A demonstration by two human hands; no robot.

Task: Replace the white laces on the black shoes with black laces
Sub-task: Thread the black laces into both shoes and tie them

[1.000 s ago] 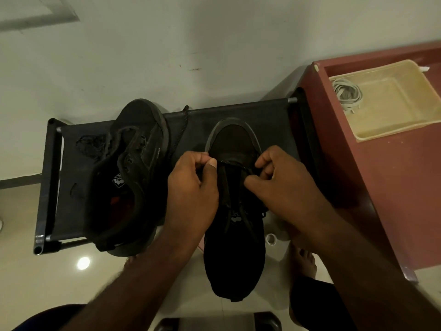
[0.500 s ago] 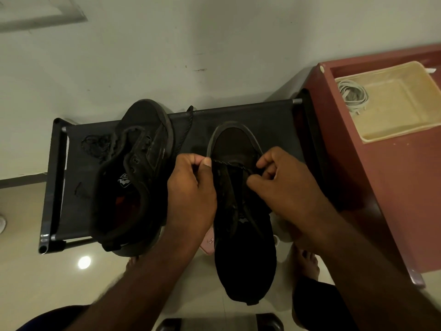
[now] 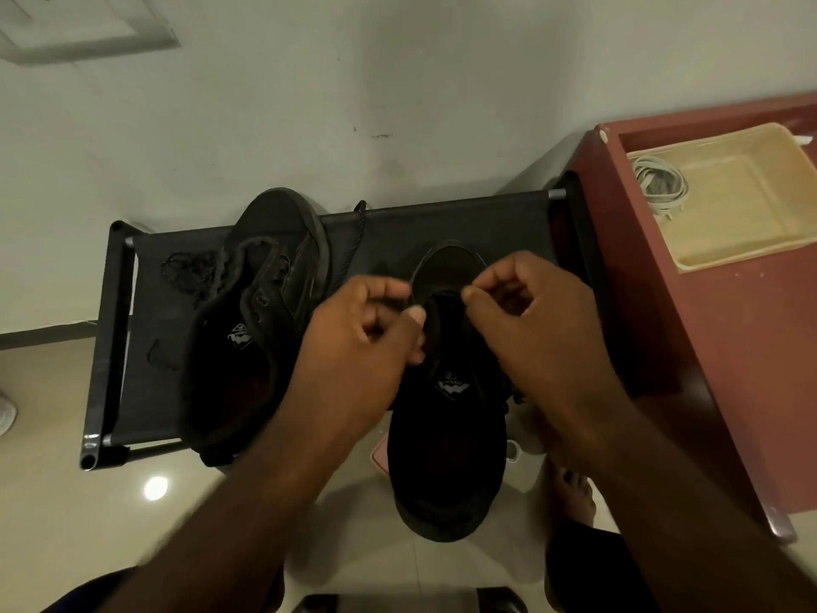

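Black on black makes this hard to read. Farthest left, a loose black lace [image 3: 188, 274] lies bunched on the fabric rack [image 3: 508, 219], just beside the unlaced shoe [image 3: 247, 338], which is tipped on its side. My left hand [image 3: 367, 338] has its grip pinched, thumb against curled fingers, at the toe-end eyelets of the upright shoe [image 3: 446, 418]. The right hand [image 3: 535, 316] pinches likewise from the other side. I take it they hold the black lace [image 3: 442, 295] between them, though blur hides most of it.

I judge this the first crossing of the relacing. Next, each end needs feeding evenly through the following eyelet. White laces [image 3: 661, 188] sit coiled in the cream tray [image 3: 747, 254] on the red surface [image 3: 729, 347], well apart. My own hands block the eyelets.
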